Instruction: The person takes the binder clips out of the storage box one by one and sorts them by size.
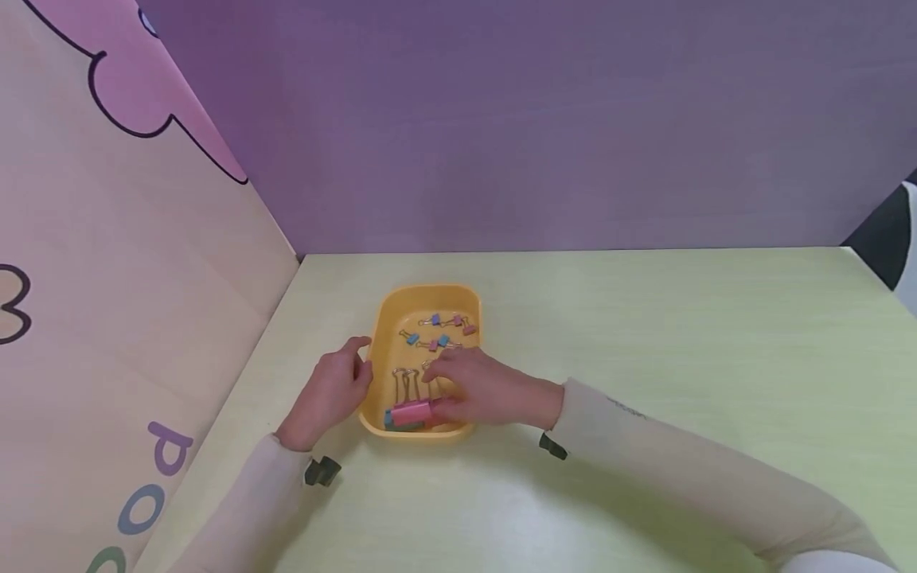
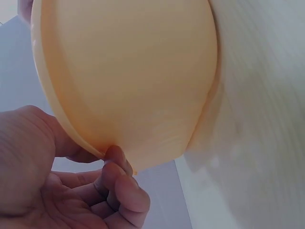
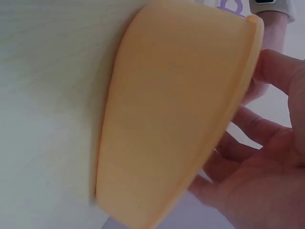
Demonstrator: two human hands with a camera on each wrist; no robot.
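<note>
A yellow tray [image 1: 383, 318] sits on the pale green table. Several small pink and blue binder clips [image 1: 444, 330] lie at its far end. Larger clips, one pink [image 1: 411, 412] and one teal [image 1: 398, 422], lie at its near end. My left hand [image 1: 361, 362] pinches the tray's left rim; in the left wrist view its fingertips [image 2: 119, 167] curl under the tray's rim [image 2: 71, 129]. My right hand [image 1: 437, 390] reaches into the tray over the larger clips, thumb beside the pink one. In the right wrist view its fingers [image 3: 259, 129] hang loose past the tray wall [image 3: 176, 119].
A purple wall [image 1: 501, 119] closes the back of the table [image 1: 680, 334], and a pink patterned panel [image 1: 107, 278] closes the left side. The table's right edge falls off at the far right.
</note>
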